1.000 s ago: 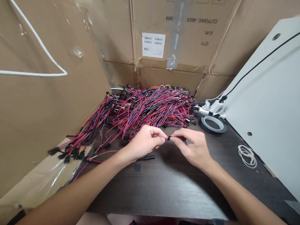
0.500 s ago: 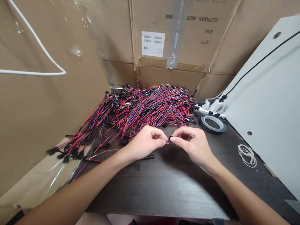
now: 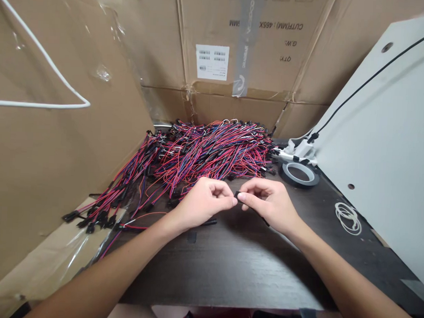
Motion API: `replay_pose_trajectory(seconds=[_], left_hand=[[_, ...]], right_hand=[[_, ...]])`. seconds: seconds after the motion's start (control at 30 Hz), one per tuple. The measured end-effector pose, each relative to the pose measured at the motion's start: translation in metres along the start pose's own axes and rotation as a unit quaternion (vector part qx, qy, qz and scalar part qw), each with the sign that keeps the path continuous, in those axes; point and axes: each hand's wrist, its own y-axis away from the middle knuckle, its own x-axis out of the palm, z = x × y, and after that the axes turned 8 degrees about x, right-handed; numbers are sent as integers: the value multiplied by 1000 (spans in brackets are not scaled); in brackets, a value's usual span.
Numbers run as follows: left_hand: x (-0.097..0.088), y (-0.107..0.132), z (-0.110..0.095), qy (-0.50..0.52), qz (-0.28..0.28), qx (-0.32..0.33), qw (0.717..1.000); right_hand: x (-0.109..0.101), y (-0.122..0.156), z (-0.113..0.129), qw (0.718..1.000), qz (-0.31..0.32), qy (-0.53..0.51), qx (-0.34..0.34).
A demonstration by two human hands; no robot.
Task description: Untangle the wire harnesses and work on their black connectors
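Note:
My left hand (image 3: 201, 203) and my right hand (image 3: 271, 204) meet above the dark table (image 3: 235, 263), both with fingers pinched. Between the fingertips sits a small black connector (image 3: 237, 195), held from both sides. A thin black piece trails under my right palm, and a black wire end (image 3: 209, 222) lies on the table under my left hand. Just behind the hands lies a large heap of red, blue and black wire leads (image 3: 205, 154).
A bundle of leads with black plugs (image 3: 101, 205) spills left onto a plastic-wrapped cardboard sheet (image 3: 53, 260). A roll of black tape (image 3: 300, 173) and a white holder (image 3: 298, 151) sit at the right, white rubber bands (image 3: 348, 216) nearer. Cardboard boxes (image 3: 237, 61) and a white panel (image 3: 391, 153) wall the table.
The two hands have stayed together on the connector, with the fingers shifting slightly. The view has drifted a little to the right and up.

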Motion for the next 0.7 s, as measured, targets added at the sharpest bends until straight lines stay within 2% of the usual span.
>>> replay_pose_trajectory(seconds=[0.17,0.37,0.57,0.7], left_hand=[[-2,0,-1,-3,-4,-4,1000],[-4,0,-2,-14,-31,-7,999],[-3,-1,-2,-37,-30,-9,999],[-1,0,-1,-50,-20,-7,999]], right_hand=[[-1,-2,-2,999,14,-34,32],[-4,-3,0,995,-10,-65,77],[-4,-2,2,991,93,-12,100],[-4,-3,-1,986,111,-23,120]])
